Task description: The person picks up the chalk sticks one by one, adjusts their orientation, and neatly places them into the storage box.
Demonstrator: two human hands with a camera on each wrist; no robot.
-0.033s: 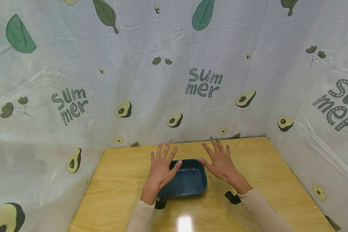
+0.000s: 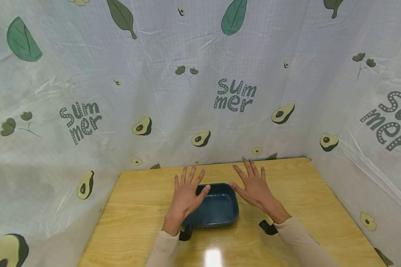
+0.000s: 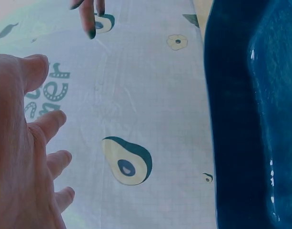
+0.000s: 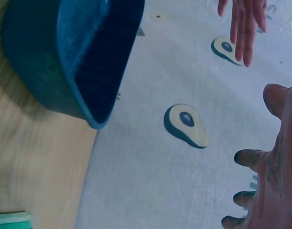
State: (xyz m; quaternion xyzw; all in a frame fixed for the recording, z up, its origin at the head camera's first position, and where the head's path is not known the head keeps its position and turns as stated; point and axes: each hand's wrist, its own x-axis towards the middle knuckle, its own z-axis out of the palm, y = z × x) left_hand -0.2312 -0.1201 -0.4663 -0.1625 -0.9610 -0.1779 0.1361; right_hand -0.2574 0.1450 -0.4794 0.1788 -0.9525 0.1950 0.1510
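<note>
A dark blue rectangular basin (image 2: 217, 211) sits on the wooden table, with nothing seen inside the part that shows. My left hand (image 2: 185, 196) hovers over its left side with the fingers spread and hides part of that side. Just beyond the basin's right edge, my right hand (image 2: 254, 189) is held up, its fingers also spread. Neither hand holds anything. The left wrist view shows the basin's wall (image 3: 231, 119) apart from the left hand (image 3: 17, 143). In the right wrist view, the right hand (image 4: 274, 176) likewise stands away from the basin (image 4: 41, 67).
Behind the wooden table (image 2: 143, 207) and at its sides hangs a pale sheet (image 2: 167, 44) printed with avocados and leaves. A black wrist mount (image 2: 268, 227) shows at the right wrist, another (image 2: 185, 233) at the left. Some green item (image 4: 12, 219) is partly visible in the right wrist view.
</note>
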